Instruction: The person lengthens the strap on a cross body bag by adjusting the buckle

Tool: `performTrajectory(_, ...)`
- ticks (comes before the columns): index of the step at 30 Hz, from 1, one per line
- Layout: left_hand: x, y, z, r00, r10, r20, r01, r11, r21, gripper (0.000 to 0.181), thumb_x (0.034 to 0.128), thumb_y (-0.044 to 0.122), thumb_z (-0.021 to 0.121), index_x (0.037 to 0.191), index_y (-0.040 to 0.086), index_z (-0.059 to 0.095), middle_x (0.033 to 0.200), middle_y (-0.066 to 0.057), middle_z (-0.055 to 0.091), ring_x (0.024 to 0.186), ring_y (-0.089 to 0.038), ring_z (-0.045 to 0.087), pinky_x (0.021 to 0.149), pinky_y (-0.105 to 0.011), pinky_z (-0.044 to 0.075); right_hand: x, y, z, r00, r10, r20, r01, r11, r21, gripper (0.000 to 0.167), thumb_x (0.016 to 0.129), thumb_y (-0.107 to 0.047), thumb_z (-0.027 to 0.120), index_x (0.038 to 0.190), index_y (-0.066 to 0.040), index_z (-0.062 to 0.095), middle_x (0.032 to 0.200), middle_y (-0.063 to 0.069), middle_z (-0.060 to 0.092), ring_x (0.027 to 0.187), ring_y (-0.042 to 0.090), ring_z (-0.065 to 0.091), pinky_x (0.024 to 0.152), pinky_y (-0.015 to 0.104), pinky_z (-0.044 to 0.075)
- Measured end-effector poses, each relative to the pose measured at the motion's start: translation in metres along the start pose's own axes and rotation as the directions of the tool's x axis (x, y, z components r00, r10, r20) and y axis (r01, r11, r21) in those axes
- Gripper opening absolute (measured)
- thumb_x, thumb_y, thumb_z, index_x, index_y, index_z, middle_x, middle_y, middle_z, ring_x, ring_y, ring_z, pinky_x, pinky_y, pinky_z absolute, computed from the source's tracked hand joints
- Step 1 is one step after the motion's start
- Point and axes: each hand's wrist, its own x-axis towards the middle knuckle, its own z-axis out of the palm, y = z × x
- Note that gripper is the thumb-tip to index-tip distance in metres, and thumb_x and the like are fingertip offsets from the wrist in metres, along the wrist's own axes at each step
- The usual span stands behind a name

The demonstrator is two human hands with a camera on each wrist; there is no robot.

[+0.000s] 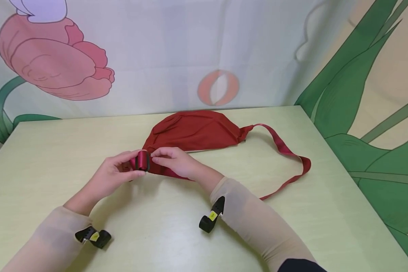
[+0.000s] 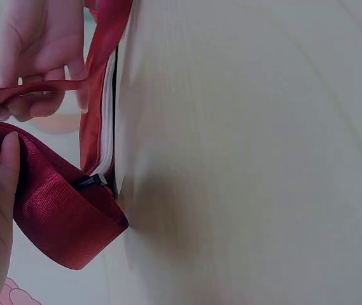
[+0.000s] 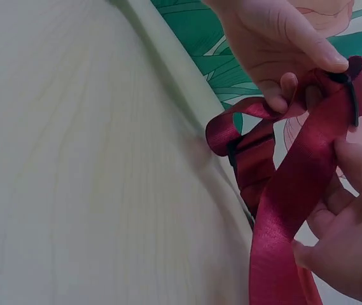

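Observation:
A red waist bag lies at the back of the table, its zipper edge showing in the left wrist view. My left hand pinches the red strap at a dark slider buckle, where the webbing forms a loop. Close on its right, my right hand holds the strap beside the buckle; in the right wrist view its fingers and thumb are around the webbing. A second dark buckle hangs on the strap below the left hand.
The rest of the red strap curves over the pale table to the right and passes behind my right forearm. A printed curtain hangs along the table's back edge. Black straps with yellow tags are on both sleeves.

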Motion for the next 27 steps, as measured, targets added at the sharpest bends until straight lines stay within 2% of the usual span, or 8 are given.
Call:
performTrajectory(6,0.002,-0.001,0.001,0.999,0.048,0.011,-0.048,0.999,0.002,0.051,0.0795,0.005,0.073,0.127,0.001,0.056,0.097,-0.008,0.058,0.077,-0.018,0.054,0.064,-0.023,0.048,-0.001,-0.004,0.001,1.0,-0.003,-0.029,0.004,0.999,0.041,0.024,0.093,-0.018,0.059,0.115,-0.01,0.065,0.108,-0.004,0.064,0.102,0.006,0.055,0.09,0.023,0.042)
performTrajectory(10,-0.001,0.0,-0.002,1.0,-0.02,-0.014,0.02,1.0,-0.003,0.051,0.0816,0.012,0.073,0.129,0.004,0.055,0.103,-0.009,0.059,0.078,-0.02,0.056,0.062,-0.028,0.051,-0.003,-0.001,0.0,1.0,0.009,-0.004,-0.009,1.0,0.024,0.035,0.091,-0.027,0.062,0.124,-0.015,0.06,0.115,-0.009,0.061,0.107,0.004,0.054,0.093,0.025,0.042)
performTrajectory(14,-0.004,0.0,-0.005,0.996,-0.079,-0.041,0.078,0.997,-0.023,0.051,0.0831,0.016,0.072,0.13,0.005,0.054,0.102,-0.011,0.06,0.077,-0.02,0.058,0.063,-0.033,0.053,-0.005,0.001,0.003,1.0,-0.006,0.022,0.009,0.992,-0.129,0.048,0.085,-0.035,0.068,0.129,-0.018,0.055,0.119,-0.011,0.058,0.111,0.005,0.051,0.094,0.029,0.042)
performTrajectory(17,-0.004,-0.001,-0.005,0.995,-0.084,-0.054,0.083,0.996,-0.03,0.051,0.0833,0.016,0.071,0.129,0.004,0.054,0.097,-0.01,0.061,0.077,-0.019,0.058,0.063,-0.032,0.053,-0.007,-0.002,0.011,0.997,-0.074,0.01,0.074,0.95,-0.303,0.055,0.08,-0.038,0.072,0.129,-0.018,0.055,0.118,-0.011,0.058,0.11,0.007,0.051,0.092,0.028,0.042)
performTrajectory(20,-0.004,-0.001,-0.004,0.995,-0.08,-0.063,0.078,0.996,-0.033,0.05,0.083,0.016,0.072,0.128,0.003,0.055,0.095,-0.009,0.06,0.077,-0.019,0.058,0.062,-0.031,0.052,-0.007,-0.007,0.021,0.985,-0.171,-0.016,0.143,0.867,-0.476,0.052,0.078,-0.04,0.074,0.123,-0.017,0.059,0.11,-0.01,0.061,0.103,0.008,0.054,0.088,0.022,0.041)
performTrajectory(22,-0.004,-0.001,-0.004,0.994,-0.083,-0.069,0.082,0.996,-0.027,0.05,0.0827,0.017,0.072,0.128,0.003,0.055,0.094,-0.009,0.06,0.078,-0.019,0.058,0.061,-0.031,0.052,-0.007,-0.01,0.027,0.979,-0.2,-0.044,0.147,0.833,-0.534,0.046,0.078,-0.038,0.075,0.117,-0.017,0.062,0.104,-0.011,0.062,0.094,0.006,0.056,0.083,0.017,0.04)
performTrajectory(24,-0.004,-0.001,-0.003,0.993,-0.093,-0.072,0.091,0.995,-0.031,0.051,0.0826,0.017,0.072,0.129,0.003,0.055,0.095,-0.01,0.06,0.078,-0.02,0.057,0.061,-0.031,0.052,-0.007,-0.01,0.03,0.976,-0.209,-0.059,0.144,0.829,-0.54,0.039,0.079,-0.034,0.074,0.112,-0.017,0.063,0.097,-0.012,0.062,0.082,0.005,0.056,0.075,0.014,0.041)
performTrajectory(27,-0.004,-0.002,-0.003,0.991,-0.109,-0.075,0.107,0.994,-0.035,0.052,0.0825,0.017,0.072,0.129,0.003,0.054,0.096,-0.01,0.059,0.078,-0.019,0.057,0.061,-0.031,0.052,-0.008,-0.009,0.031,0.982,-0.179,-0.064,0.134,0.891,-0.434,0.03,0.082,-0.024,0.072,0.109,-0.014,0.063,0.093,-0.009,0.06,0.069,0.005,0.052,0.063,0.013,0.043)
